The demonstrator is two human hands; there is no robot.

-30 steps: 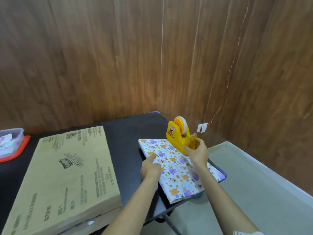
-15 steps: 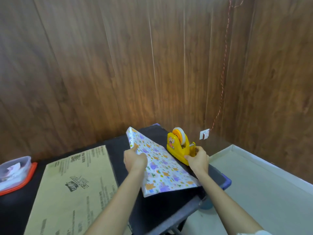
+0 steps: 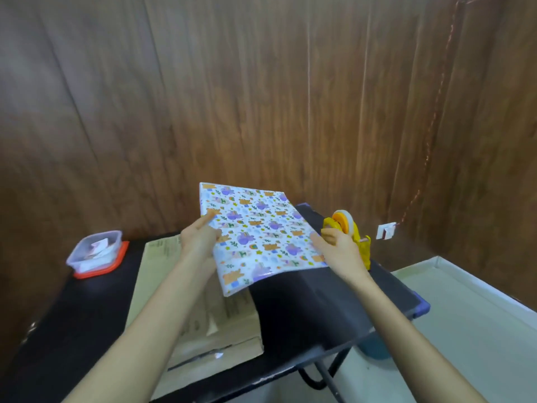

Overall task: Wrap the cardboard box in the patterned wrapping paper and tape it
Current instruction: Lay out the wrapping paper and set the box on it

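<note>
Wood panelling [image 3: 261, 97] fills the background behind a black desk [image 3: 319, 309]. The cardboard box [image 3: 232, 330] lies flat on the left part of the desk, bare, with none of the wrapping done yet. I hold the wrapping paper [image 3: 258, 237], folded into a flat rectangle, up off the desk and tilted over the box's far right corner. My left hand [image 3: 199, 238] grips its left edge, thumb on top and the other fingers underneath. My right hand [image 3: 338, 248] has its fingers curled round the right edge. The yellow tape dispenser [image 3: 345, 223] sits just behind that hand, near the desk's right side. A plastic container [image 3: 94, 251] on a red lid stands at the far left.

I think the main risk is my right hand bumping the dispenser as I open the sheet and sending it off the edge. Pulling the folds apart unevenly could also crease or tear the thin paper.
</note>
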